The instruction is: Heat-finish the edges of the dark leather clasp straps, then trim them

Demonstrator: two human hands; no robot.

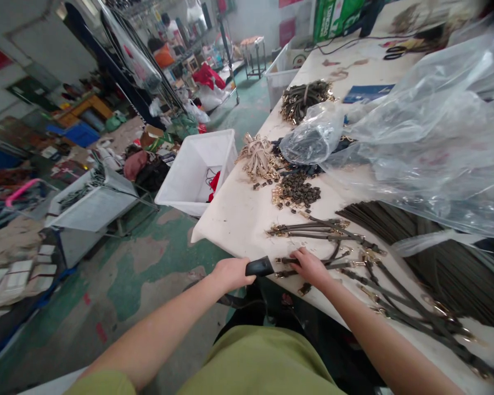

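Observation:
My left hand (232,274) is closed round a short black block-shaped object (260,267) at the table's near edge; its exact kind does not show. Just right of it, my right hand (309,267) has its fingers closed on a dark olive strap (287,260) with a brass-coloured buckle at the end. A second buckled strap end lies just below it. Beyond the right hand, several similar straps (304,227) lie side by side. More straps with metal clips (403,296) stretch along the table to the right.
Small dark loops (298,189), a beige strap bundle (260,156) and a dark strap bundle (307,100) lie farther back on the white table (230,219). Clear plastic sheeting (436,131) covers the right side. A white bin (189,164) stands left of the table.

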